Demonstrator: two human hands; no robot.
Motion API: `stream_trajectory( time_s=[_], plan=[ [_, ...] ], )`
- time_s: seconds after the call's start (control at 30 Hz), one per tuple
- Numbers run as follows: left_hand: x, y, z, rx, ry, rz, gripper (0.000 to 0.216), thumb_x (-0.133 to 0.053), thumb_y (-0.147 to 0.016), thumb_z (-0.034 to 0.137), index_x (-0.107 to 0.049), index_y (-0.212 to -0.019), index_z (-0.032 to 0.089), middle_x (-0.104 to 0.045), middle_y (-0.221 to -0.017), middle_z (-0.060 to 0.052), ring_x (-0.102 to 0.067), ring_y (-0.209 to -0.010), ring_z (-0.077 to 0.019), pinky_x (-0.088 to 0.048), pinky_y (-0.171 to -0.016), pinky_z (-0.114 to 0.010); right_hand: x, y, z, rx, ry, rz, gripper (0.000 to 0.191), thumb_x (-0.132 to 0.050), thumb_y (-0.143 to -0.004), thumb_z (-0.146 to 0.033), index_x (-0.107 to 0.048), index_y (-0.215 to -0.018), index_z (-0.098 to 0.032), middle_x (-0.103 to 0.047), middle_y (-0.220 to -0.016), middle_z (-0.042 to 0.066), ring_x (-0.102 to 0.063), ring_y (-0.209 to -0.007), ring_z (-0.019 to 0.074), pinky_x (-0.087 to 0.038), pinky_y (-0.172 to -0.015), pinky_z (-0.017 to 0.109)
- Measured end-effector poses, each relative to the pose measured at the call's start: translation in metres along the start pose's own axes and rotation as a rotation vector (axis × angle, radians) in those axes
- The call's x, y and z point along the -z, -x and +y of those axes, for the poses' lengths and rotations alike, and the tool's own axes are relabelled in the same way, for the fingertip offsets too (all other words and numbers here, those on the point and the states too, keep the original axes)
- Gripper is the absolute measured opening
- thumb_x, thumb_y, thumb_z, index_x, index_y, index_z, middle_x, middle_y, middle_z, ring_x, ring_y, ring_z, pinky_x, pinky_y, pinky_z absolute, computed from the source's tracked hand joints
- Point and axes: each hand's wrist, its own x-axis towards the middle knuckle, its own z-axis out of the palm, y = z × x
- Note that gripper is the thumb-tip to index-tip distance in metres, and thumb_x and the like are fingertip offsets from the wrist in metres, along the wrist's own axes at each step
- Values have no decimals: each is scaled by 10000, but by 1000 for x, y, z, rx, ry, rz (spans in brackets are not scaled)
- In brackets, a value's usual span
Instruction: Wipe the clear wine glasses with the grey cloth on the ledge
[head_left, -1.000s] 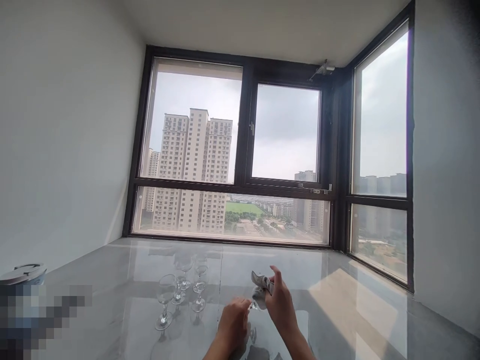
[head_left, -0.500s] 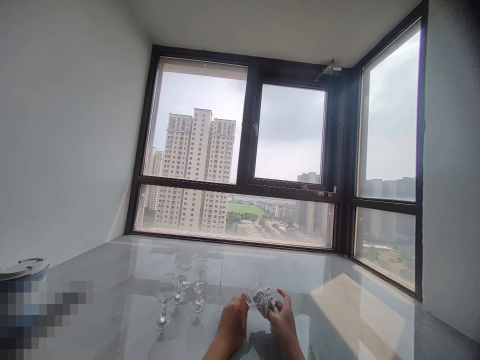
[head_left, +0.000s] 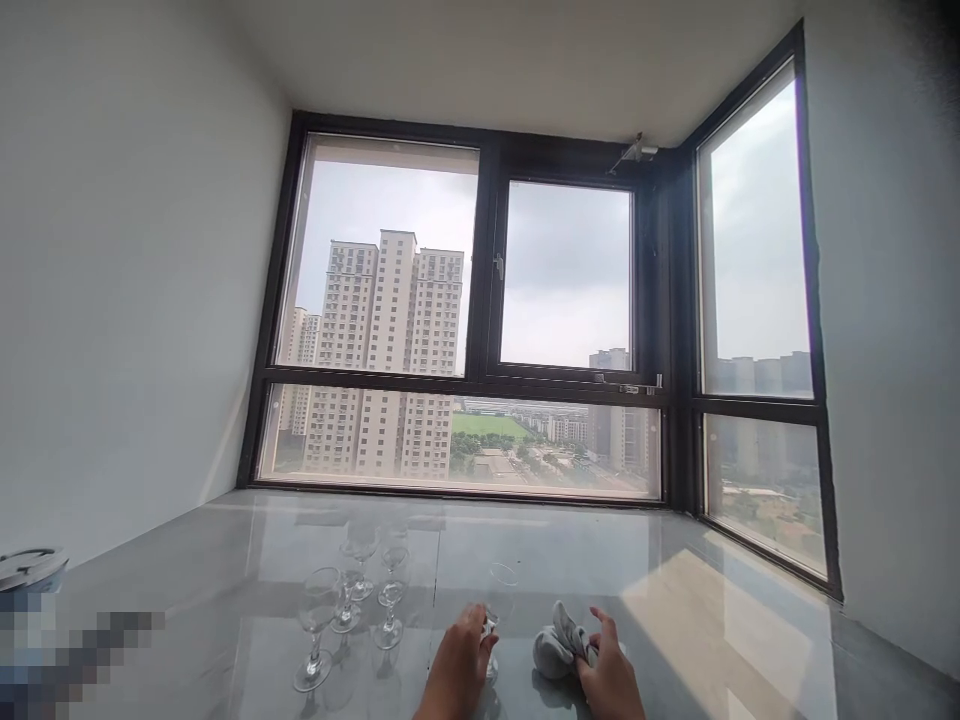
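My left hand [head_left: 459,662] is closed around a clear wine glass [head_left: 502,592]. The bowl rises above my fingers and part of the foot shows beside the hand, close over the glossy sill. A small whitish patch shows at my fingertips, too small to make out. My right hand [head_left: 611,672] pinches a bunched grey cloth [head_left: 556,648], with the index finger raised. The cloth is apart from the glass, to its right. Left of my hands stands a group of several stemmed glasses, the nearest glass [head_left: 318,605] upright on its foot.
The glossy grey sill [head_left: 225,620] reflects the window and glasses. A white-lidded container [head_left: 34,565] stands at the far left, partly blurred out. Behind the sill are dark-framed windows [head_left: 469,378], with a wall [head_left: 112,300] on the left.
My right hand has moved right with the cloth, away from the glass where the cloth was pressed before. My left hand still holds the glass, whose bowl now stands free. The view has shifted slightly.
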Motion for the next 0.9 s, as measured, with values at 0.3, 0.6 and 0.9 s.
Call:
stream_trajectory(
  time_s=[0.3, 0.6, 0.9],
  plan=[
    [1, 1, -1, -6, 14, 36, 102, -495, -886, 174, -580, -925, 216, -649, -1012, -47, -614, -905, -175, -447, -817, -270, -7, 0, 8, 34, 78, 77, 620, -512, -664, -303, -394, -1264, -201, -622, -896, 55, -664, -810, 263, -446, -772, 320],
    [5, 0, 1, 41, -142, 33, 112, -530, -877, 194, -632, -831, 202, -661, -951, -32, -602, -930, -185, -409, -824, -268, -3, 4, 1, 11, 93, 68, 603, -497, -709, -264, -406, -1296, -162, -613, -908, 49, -655, -825, 246, -448, -768, 304],
    [14, 5, 9, -128, -125, -28, 169, -527, -851, 226, -695, -874, 217, -688, -976, -44, -597, -977, -209, -428, -886, -305, 1, 6, -10, 0, 98, 71, 580, -505, -727, -173, -435, -1303, -148, -627, -911, 45, -653, -826, 220, -436, -734, 266]
  ],
)
